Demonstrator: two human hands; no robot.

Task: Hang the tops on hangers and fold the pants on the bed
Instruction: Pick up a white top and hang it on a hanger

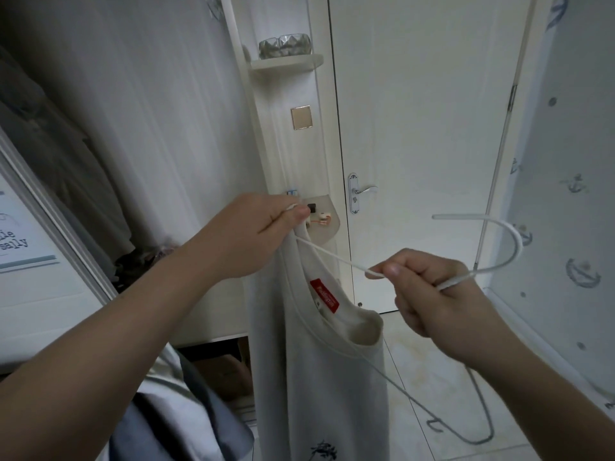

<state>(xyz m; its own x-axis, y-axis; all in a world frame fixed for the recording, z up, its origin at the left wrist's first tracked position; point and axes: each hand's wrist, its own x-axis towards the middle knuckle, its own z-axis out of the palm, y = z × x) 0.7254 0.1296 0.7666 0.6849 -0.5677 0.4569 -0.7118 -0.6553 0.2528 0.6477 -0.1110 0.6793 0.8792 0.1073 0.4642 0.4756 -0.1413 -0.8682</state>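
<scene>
A cream top (332,377) with a red neck label hangs in front of me, its neck opening facing me. My left hand (266,227) pinches the top's shoulder together with one end of a white wire hanger (506,234). My right hand (429,291) grips the hanger at the base of its hook, which curves up to the right. One hanger arm runs from my right hand into the shoulder by my left hand. The other arm passes through the neck opening and sticks out low on the right.
A closed white door (426,128) with a lever handle (364,191) stands straight ahead. A narrow shelf column (293,134) holds glass bowls (286,44) up high. Hanging clothes fill the open wardrobe (66,161) at left. Patterned wallpaper covers the right wall; pale floor tiles lie below.
</scene>
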